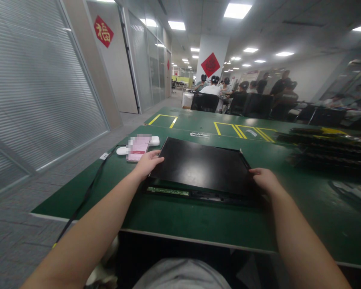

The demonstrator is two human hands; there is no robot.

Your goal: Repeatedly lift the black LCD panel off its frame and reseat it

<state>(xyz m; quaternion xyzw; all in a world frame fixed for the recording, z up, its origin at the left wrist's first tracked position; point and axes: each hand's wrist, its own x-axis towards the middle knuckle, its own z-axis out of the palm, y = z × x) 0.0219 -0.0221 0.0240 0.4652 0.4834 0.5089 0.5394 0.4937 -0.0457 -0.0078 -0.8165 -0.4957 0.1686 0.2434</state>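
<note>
A flat black display panel point(201, 164) lies on the green table point(174, 216) right in front of me, with a narrow green circuit strip point(167, 191) showing along its near edge. My left hand point(148, 162) grips the panel's left edge, thumb on top and fingers curled around the side. My right hand point(264, 180) holds the right edge the same way, near the near-right corner. The panel sits slightly tilted, its left side raised a little.
A pink phone point(137, 148) and a white device point(154, 141) lie left of the panel, with a black cable point(87, 192) running off the table's left edge. Stacked dark boards point(327, 148) fill the right. Yellow outlines point(243, 130) mark the far table. People sit at desks behind.
</note>
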